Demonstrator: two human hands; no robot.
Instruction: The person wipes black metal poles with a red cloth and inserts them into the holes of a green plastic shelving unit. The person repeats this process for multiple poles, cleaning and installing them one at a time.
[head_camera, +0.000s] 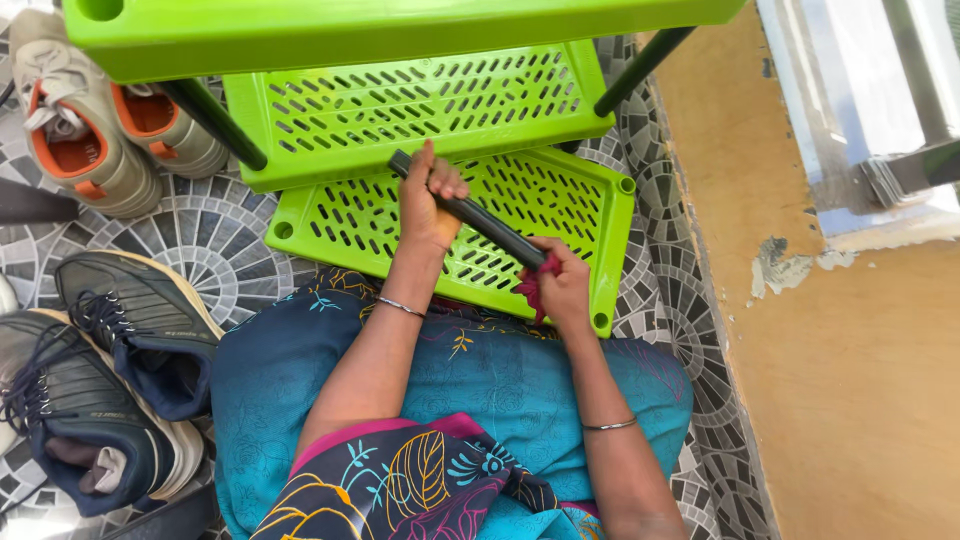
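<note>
Patterned floor tiles (215, 225) lie under a green plastic rack (420, 100), beside a tan wall (850, 350). Two shelves of the rack are joined by black poles; a third shelf (520, 215) lies loose below it, holding nothing. Across this shelf lies a black pole (480, 217). The left hand (428, 205) is clamped around its upper end. The right hand (562, 285) grips its lower end with a red cloth (530, 290). Shoes (95, 380) stand left of the rack.

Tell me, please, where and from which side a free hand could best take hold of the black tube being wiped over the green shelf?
Probably at the bare middle of the black tube, coming from above. It lies slanted over the green shelf, the left hand wrapped around its upper end and the right hand with a red cloth at its lower end; only the stretch between is free.
</note>
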